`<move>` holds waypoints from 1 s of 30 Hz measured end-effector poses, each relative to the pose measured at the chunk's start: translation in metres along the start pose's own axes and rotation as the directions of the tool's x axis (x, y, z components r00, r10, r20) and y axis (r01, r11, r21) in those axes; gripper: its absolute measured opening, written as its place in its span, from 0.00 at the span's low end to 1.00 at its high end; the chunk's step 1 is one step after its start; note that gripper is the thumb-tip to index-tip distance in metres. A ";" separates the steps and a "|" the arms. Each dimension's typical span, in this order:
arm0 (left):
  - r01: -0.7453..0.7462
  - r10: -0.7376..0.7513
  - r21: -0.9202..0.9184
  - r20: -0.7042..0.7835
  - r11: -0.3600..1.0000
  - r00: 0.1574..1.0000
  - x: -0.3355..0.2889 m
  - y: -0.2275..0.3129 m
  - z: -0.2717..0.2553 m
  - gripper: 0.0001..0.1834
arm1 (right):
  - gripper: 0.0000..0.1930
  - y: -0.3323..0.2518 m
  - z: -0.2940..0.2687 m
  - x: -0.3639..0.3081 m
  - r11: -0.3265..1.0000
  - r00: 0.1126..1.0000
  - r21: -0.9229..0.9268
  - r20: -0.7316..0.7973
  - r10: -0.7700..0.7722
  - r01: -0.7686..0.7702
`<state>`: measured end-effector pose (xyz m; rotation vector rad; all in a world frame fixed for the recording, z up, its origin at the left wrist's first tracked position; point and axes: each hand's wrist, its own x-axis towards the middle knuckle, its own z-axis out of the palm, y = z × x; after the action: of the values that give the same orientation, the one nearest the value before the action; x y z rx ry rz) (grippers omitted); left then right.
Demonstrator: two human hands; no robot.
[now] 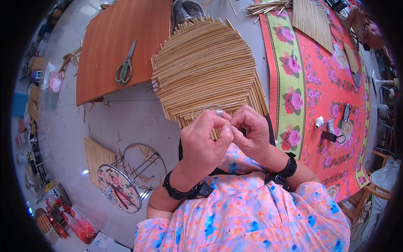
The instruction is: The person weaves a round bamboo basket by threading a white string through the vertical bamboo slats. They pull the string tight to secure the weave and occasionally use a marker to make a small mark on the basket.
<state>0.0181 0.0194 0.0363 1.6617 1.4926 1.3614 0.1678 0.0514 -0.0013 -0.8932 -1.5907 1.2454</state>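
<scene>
Both hands are brought together in front of a patterned shirt, just over the near edge of a stick mat. The left hand is bent inward at the wrist, its thumb and forefinger pinched tightly; a silvery band is worn on one finger. The right hand is curled to meet it, its fingertips closed in a narrow pinch just beside the left. What is gripped between them is hidden and cannot be told. A thin thread is looped over the mat beside the left hand. Both forearms are angled inward, with black straps worn at the wrists.

The mat is held between an orange surface at left and a floral cloth at right. Its left edge, marked by a pink clip, is set close to the orange surface, where scissors are laid. On the right, only a narrow gap is left before the cloth's border. More room is offered at left, where gray floor is stretched between the orange surface and a round stool.
</scene>
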 end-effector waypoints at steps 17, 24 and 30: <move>0.037 -0.037 -0.019 -0.013 0.999 0.999 -0.001 0.002 0.000 0.05 | 0.06 -0.003 -0.001 0.001 1.000 1.000 -0.030 0.005 -0.004 0.004; 0.024 -0.024 0.001 -0.005 1.000 1.000 0.000 0.002 -0.001 0.06 | 0.06 -0.002 -0.001 0.002 0.999 1.000 -0.032 0.003 -0.002 0.002; 0.026 -0.026 -0.002 -0.008 1.000 1.000 0.000 0.003 -0.001 0.06 | 0.06 -0.002 -0.001 0.002 0.999 1.000 -0.040 0.004 -0.009 0.009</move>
<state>0.0188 0.0187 0.0390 1.6326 1.5113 1.3566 0.1682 0.0533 0.0016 -0.9082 -1.6260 1.2143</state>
